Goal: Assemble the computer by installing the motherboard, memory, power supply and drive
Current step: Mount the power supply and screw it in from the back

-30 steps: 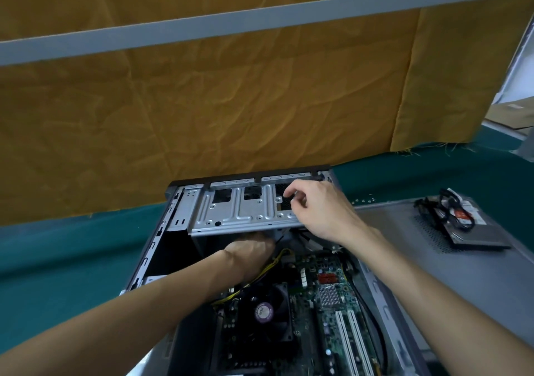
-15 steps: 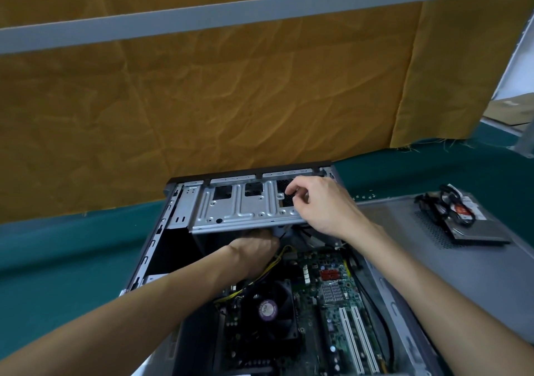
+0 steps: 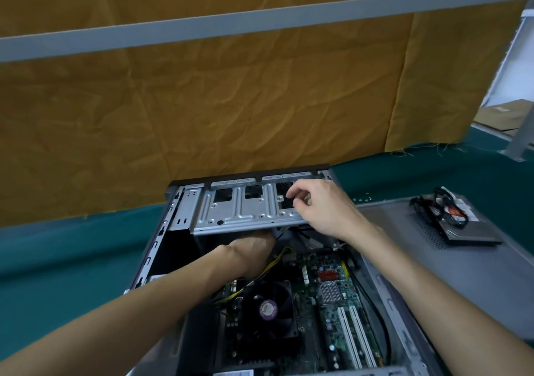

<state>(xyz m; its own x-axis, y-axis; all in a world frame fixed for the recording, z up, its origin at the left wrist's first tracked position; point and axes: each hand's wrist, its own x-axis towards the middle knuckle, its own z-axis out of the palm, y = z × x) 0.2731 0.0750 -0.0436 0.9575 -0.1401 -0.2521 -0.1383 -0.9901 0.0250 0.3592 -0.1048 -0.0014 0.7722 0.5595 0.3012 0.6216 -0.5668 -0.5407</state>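
Computer case (image 3: 372, 283): lies open on its side on the green table (image 3: 57, 263) right in front of me, its open side facing up.
Motherboard (image 3: 332, 312): sits flat inside the case, nearest to me; two white expansion slots (image 3: 351, 335) run along its right part and a finned silver heatsink (image 3: 331, 291) stands just beyond them.
CPU fan (image 3: 270, 310): black, with a purple round label at its hub, on the left part of the board.
Yellow and black wires (image 3: 274, 263): arc over the board from beside my left wrist towards the fan.
My left hand (image 3: 254, 248): reaches under the drive cage; its fingers are hidden by the metal, so I cannot tell whether they grip anything.
Drive cage (image 3: 239, 211): a silver stamped-metal bracket with three dark cut-outs, spanning the far end of the case above the board, its near edge tilted up.
My right hand (image 3: 318, 205): rests on the right end of the cage, fingers curled, forefinger and thumb pinching at the edge of the rightmost cut-out.
Side panel (image 3: 450, 271): grey, perforated, lying flat on the table just right of the case.
Drive (image 3: 462, 225): lies on the far part of the side panel, well apart from the case, with black cables (image 3: 436, 208) bundled on top.
Ochre cloth (image 3: 231, 101): hangs behind the table, crossed by a grey bar (image 3: 260, 20).
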